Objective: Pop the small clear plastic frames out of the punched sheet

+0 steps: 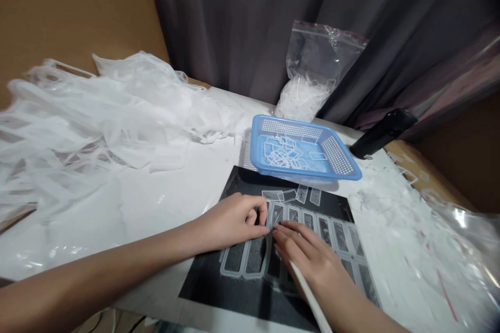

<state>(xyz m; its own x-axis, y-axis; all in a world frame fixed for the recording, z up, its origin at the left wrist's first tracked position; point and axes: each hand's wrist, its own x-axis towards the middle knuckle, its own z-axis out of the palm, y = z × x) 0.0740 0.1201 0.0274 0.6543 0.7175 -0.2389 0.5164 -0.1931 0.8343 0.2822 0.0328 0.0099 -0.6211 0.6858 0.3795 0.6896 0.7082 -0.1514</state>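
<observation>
A translucent sheet of rounded rectangular frames point(234, 273) lies on a black mat point(207, 283). My left hand point(242, 218) is curled, thumb and forefinger closing at the sheet's middle, where one strip bows out of line. Just to its right, my right hand point(308, 257) rests low over the sheet, fingers together, tips near the left thumb. A slim white stick point(312, 299) runs out from beneath this hand toward the bottom edge; its other end is hidden. Several small loose rectangular frames point(315, 196) lie along the mat's far side.
Behind the mat stands a blue basket point(308, 173) holding thin white frames. Farther back is a clear zip bag point(302, 96) of white pieces. A black cylindrical object point(383, 132) leans at right. White strips point(117, 109) are heaped at left; clear plastic point(464, 260) covers the right side.
</observation>
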